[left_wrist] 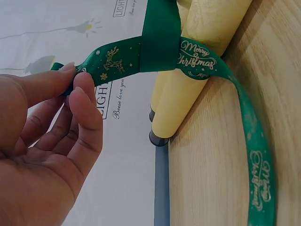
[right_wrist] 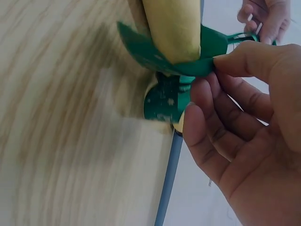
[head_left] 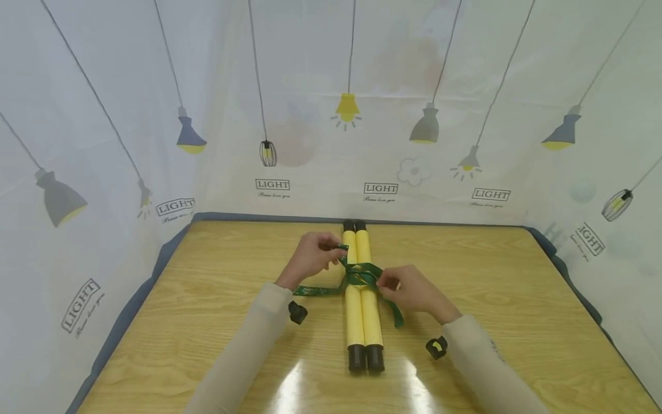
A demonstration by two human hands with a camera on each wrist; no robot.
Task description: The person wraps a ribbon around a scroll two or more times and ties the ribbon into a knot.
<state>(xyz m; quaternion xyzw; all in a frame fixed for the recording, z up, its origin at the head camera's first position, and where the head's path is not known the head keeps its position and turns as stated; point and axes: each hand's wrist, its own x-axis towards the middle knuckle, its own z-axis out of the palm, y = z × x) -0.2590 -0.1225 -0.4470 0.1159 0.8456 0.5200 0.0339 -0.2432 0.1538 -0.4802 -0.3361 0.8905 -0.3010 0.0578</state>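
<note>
Two yellow tubes (head_left: 354, 322) with black end caps lie side by side on the table, pointing away from me. A green ribbon (head_left: 362, 277) with gold "Merry Christmas" print wraps around their middle. Left of the tubes, my left hand (head_left: 312, 257) pinches a raised stretch of ribbon (left_wrist: 113, 61) between thumb and forefinger. My right hand (head_left: 412, 289), at their right side, pinches another part of the ribbon (right_wrist: 188, 68) close against the tube (right_wrist: 174, 28). One loose tail runs out to the left over the wood; a second hangs down to the right of the tubes.
A wooden table (head_left: 207, 322) spreads around the tubes, its back edge near their far caps. Behind and beside it hangs a white sheet (head_left: 310, 57) printed with lamps. Small black devices (head_left: 297, 312) sit by both wrists.
</note>
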